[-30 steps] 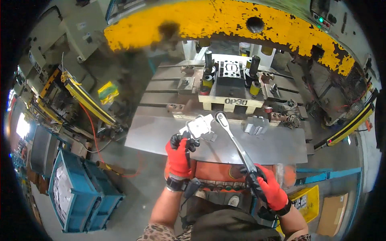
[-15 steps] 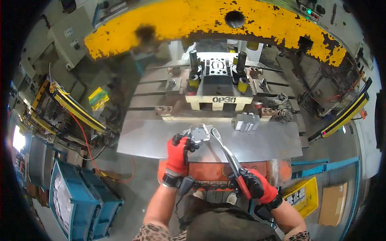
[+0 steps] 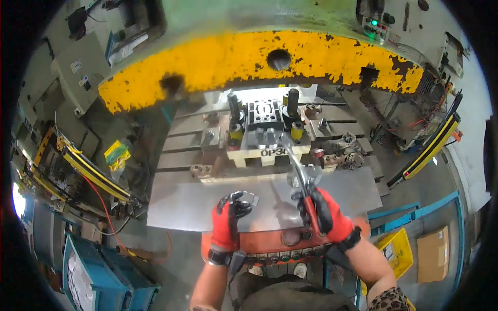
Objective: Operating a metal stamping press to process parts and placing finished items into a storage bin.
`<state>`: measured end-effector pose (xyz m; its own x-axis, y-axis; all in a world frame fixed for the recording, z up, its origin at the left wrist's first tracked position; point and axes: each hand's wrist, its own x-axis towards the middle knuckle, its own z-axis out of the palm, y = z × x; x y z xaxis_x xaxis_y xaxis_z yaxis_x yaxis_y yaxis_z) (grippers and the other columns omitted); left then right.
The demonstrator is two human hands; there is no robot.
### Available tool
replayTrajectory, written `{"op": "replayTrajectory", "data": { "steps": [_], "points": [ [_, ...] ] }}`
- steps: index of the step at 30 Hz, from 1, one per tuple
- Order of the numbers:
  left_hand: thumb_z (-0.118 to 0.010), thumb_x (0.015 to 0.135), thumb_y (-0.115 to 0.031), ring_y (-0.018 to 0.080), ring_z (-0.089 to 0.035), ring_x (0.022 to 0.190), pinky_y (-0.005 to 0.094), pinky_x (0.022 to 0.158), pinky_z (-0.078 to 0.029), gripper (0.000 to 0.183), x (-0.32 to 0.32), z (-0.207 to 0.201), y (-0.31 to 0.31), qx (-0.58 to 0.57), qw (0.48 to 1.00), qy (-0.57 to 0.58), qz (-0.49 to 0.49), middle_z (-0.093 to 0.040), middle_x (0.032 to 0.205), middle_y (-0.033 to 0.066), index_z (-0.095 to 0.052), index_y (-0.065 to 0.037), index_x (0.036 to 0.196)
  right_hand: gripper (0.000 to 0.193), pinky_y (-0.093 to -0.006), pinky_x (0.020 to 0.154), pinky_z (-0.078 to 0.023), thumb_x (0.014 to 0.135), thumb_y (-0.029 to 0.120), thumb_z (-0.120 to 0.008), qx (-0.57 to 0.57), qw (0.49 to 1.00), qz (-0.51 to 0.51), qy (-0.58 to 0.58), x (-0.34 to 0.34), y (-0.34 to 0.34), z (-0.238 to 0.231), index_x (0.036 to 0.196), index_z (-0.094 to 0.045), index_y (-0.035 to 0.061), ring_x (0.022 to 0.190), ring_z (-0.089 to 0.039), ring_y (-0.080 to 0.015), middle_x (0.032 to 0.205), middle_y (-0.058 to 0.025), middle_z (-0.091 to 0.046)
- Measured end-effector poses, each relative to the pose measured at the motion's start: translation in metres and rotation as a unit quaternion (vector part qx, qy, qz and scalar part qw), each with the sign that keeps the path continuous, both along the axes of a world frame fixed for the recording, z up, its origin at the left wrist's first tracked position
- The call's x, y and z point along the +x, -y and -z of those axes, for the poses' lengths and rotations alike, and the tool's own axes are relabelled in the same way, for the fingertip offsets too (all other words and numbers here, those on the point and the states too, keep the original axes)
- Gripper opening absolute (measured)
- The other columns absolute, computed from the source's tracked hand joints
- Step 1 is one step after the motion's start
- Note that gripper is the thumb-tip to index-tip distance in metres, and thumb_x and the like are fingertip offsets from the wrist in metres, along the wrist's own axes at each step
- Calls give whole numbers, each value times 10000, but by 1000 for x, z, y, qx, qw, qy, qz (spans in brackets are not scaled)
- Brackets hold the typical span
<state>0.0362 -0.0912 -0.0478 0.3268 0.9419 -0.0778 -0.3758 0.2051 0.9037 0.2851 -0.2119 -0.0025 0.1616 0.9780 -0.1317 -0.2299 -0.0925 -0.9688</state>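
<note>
My left hand (image 3: 228, 224), in a red and black glove, is closed round a small silver metal part (image 3: 252, 198) above the near steel plate (image 3: 176, 203). In my right hand (image 3: 328, 216), gloved alike, is a long metal hand tool (image 3: 299, 170) with a red handle; its exact kind is unclear. The tool points away from me, its blurred tip appearing at the front of the die set (image 3: 265, 124); whether it touches cannot be told. Partly behind the tool, a silver metal piece (image 3: 314, 172) lies on the plate.
A chipped yellow press beam (image 3: 223, 61) spans above the die. Yellow-black guard posts stand left (image 3: 93, 168) and right (image 3: 430, 147). Blue bins (image 3: 111, 269) are at lower left; a yellow crate (image 3: 399, 254) and cardboard box (image 3: 433, 255) at lower right. Rags (image 3: 346, 150) lie beside the die.
The view has tilted up. My right hand has carried the tool forward to the die's front, away from the metal part. My left hand still holds that part, now turned and nearer me.
</note>
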Motion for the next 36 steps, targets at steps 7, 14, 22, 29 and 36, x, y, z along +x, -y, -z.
{"op": "replayTrajectory", "data": {
  "steps": [7, 14, 22, 29, 36],
  "points": [
    [-515, 1026, -237, 227, -701, 879, 373, 843, -574, 353, -48, -2, 21, 70, 994, -58, -55, -704, 948, 148, -615, 36, 1225, 355, -283, 466, -424, 1050, 406, -447, 64, 997, 23, -25, 43, -136, -9, 899, -572, 110, 537, -531, -103, 673, 11, -555],
    [-528, 1020, -264, 229, -699, 810, 359, 791, -585, 377, -99, 14, 30, 80, 983, -80, -147, -703, 908, 158, -608, 49, 1215, 474, -328, 354, -285, 1024, 488, -461, 60, 992, 44, 106, 37, -152, -24, 691, -514, 156, 367, -409, -148, 506, 11, -421],
    [-559, 1002, -375, 232, -701, 768, 376, 756, -601, 448, -111, 36, 31, 84, 976, -111, -170, -702, 882, 149, -611, 7, 1230, 490, -373, 381, -411, 981, 473, -501, 106, 940, 32, 323, 49, -172, -12, 728, -547, 56, 405, -546, -249, 502, -107, -504],
    [-555, 1011, -360, 225, -702, 771, 367, 762, -601, 428, -105, 34, 31, 87, 977, -104, -166, -705, 892, 151, -615, 8, 1220, 352, -323, 365, -331, 1043, 386, -432, 130, 923, 35, 361, 49, -172, -13, 841, -530, 115, 361, -431, -159, 523, -15, -447],
    [-548, 1017, -353, 223, -700, 769, 365, 749, -596, 420, -102, 38, 31, 88, 980, -93, -152, -705, 887, 150, -613, 7, 1224, 303, -345, 338, -304, 1037, 357, -436, -59, 995, 46, 66, 28, -184, -41, 877, -540, 123, 351, -431, -198, 553, -23, -455]
  ]
}}
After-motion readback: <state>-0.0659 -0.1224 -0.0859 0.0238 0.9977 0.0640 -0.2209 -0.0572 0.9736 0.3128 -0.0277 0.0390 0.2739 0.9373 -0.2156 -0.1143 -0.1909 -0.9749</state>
